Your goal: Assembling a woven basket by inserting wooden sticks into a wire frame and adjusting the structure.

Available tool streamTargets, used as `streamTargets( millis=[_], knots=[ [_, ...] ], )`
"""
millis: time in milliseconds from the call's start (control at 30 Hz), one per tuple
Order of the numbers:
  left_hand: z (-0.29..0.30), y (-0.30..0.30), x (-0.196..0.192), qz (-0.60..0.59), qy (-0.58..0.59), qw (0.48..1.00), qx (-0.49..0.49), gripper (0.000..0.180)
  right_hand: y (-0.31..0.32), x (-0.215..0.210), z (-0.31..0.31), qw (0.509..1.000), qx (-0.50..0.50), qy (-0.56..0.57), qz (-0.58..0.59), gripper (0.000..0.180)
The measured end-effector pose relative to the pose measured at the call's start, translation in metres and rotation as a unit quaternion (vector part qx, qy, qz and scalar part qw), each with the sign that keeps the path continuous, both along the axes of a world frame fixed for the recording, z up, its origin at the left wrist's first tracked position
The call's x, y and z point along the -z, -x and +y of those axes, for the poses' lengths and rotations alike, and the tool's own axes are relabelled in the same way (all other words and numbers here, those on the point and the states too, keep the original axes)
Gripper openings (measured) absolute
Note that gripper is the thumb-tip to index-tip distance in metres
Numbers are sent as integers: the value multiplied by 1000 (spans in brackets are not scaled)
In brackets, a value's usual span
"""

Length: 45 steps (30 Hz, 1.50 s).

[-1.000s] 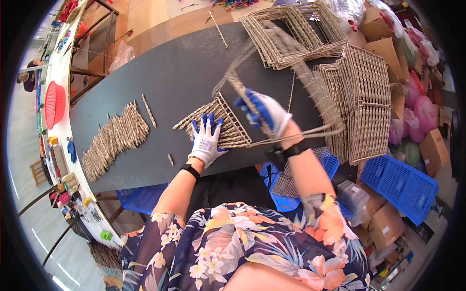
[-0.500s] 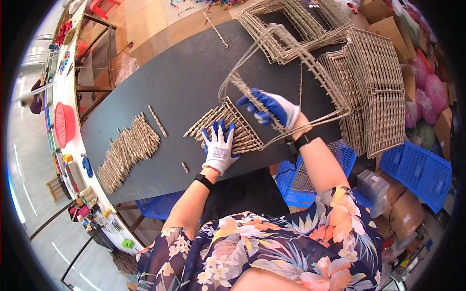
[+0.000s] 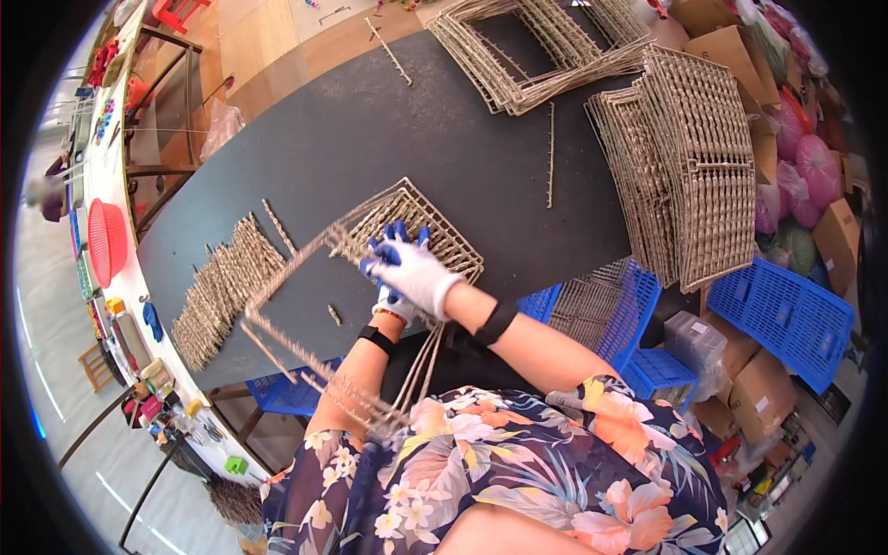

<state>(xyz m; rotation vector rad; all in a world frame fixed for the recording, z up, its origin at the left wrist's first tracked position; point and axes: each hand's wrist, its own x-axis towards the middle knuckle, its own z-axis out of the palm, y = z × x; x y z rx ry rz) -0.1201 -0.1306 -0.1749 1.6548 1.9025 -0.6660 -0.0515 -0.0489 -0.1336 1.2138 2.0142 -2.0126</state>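
Observation:
My right hand (image 3: 416, 276), in a white glove with blue fingers, reaches across over my left. It grips a side of an open rectangular frame (image 3: 319, 242) of twisted natural-coloured cord. That frame is blurred and tilted, and it extends left over my left forearm. My left hand (image 3: 395, 303), gloved alike, lies on a small lattice panel (image 3: 450, 237) of twisted rods. Most of this hand is covered by the right one; blue fingertips show spread on the panel. To the left lies a bundle of short twisted rods (image 3: 231, 287), with a short loose piece (image 3: 334, 315) nearer me.
Stacked open frames (image 3: 518, 97) stand at the table's far edge, and stacked lattice panels (image 3: 698, 171) at its right. Single long rods (image 3: 551, 157) lie on the dark table (image 3: 324, 139). Blue crates (image 3: 782, 319) and cardboard boxes (image 3: 768, 398) are at the right.
My right hand has swung the open frame from the right over to the left and now crosses above my left hand. The left hand has stayed on the panel.

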Motion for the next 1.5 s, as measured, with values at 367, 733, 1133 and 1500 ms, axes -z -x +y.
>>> streamTargets(
  millis=[367, 733, 1133, 1500],
  knots=[
    [5, 0, 14, -54, -150, 987, -28, 122, -59, 27, 47, 952, 85, -271, -110, 31],
    [4, -1, 13, -66, -181, 980, -43, 130, -42, 55, 50, 918, -89, -277, -270, 30],
    [9, 1, 10, -75, -195, 978, -25, 128, -43, 66, 62, 926, -91, -268, -251, 34],
    [-4, 18, 28, -147, -232, 962, -2, 121, -53, 79, 89, 981, -127, -76, -123, 34]
  ],
)
